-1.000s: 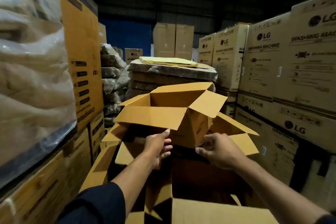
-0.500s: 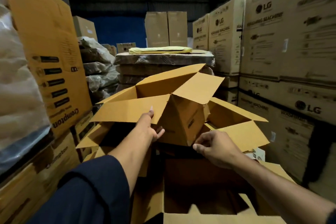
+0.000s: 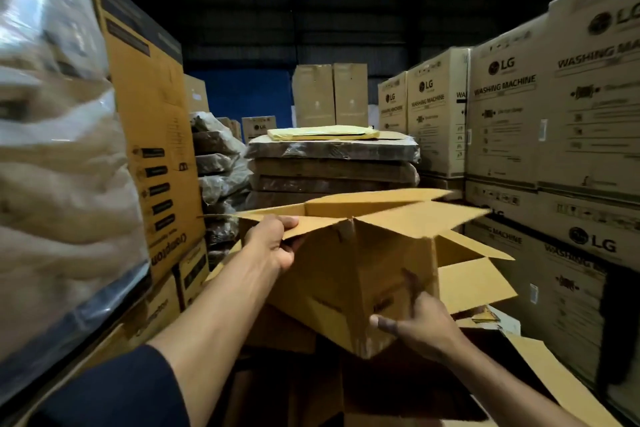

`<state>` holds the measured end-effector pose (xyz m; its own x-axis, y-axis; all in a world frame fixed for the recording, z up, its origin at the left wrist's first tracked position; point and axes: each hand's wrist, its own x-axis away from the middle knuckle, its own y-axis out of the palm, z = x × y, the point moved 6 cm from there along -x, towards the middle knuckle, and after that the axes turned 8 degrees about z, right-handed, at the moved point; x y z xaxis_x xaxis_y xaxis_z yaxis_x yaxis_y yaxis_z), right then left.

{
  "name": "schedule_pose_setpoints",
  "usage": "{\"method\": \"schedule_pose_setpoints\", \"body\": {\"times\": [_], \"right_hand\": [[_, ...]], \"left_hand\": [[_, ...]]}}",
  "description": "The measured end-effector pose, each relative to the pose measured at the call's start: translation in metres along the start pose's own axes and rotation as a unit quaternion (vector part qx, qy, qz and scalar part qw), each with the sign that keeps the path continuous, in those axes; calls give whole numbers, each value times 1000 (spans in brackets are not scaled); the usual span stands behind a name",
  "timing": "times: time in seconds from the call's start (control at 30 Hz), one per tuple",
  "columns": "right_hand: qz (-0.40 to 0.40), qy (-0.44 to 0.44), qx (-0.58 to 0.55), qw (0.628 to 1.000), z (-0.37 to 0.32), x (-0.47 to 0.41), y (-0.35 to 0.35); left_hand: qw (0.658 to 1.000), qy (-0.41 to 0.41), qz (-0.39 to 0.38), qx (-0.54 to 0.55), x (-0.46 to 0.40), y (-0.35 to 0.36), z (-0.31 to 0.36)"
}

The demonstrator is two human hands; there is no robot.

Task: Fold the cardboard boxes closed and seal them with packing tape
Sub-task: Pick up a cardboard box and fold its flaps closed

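Box: an open cardboard box (image 3: 349, 274) is held up between both hands, its top flaps spread outward, above other open boxes (image 3: 474, 281) lying below and to the right.
Left hand: the left hand (image 3: 273, 244) grips the near left flap (image 3: 277, 218), thumb on top, fingers curled under its edge.
Right hand: the right hand (image 3: 419, 326) holds the box's lower right corner, fingers pressed against the side; blurred.
Surroundings: stacked washing machine cartons (image 3: 554, 121) stand on the right, plastic-wrapped bundles (image 3: 332, 163) behind.

Both hands raised, arms extended; left hand (image 3: 273, 243) pinching, thumb on top; right hand (image 3: 420, 326) gripping lower.
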<state>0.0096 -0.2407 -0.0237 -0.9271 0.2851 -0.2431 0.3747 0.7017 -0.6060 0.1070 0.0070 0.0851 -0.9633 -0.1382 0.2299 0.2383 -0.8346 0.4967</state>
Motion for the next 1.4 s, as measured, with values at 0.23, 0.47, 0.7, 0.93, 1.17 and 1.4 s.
{"method": "schedule_pose_setpoints", "body": {"times": [0.23,0.47,0.7,0.93,1.17,1.4], "right_hand": [[178,-34,-72,981,-55,192,5],[219,-53,68,972,-59,362,11],[-54,-56,107,991,-23,440,70],[-138,-53,74,986,-15,467,111],[-266,-139,229,926,-22,486,164],[-293,-283,360,839,-25,475,185]], "left_hand": [[987,-30,-68,-146,161,-146,16],[957,-28,-121,-262,268,-316,9],[916,-89,-132,-367,273,-457,-31],[878,-29,26,-477,265,-537,-5],[725,130,209,-643,255,-564,-1],[738,321,164,-570,358,-525,-108]]}}
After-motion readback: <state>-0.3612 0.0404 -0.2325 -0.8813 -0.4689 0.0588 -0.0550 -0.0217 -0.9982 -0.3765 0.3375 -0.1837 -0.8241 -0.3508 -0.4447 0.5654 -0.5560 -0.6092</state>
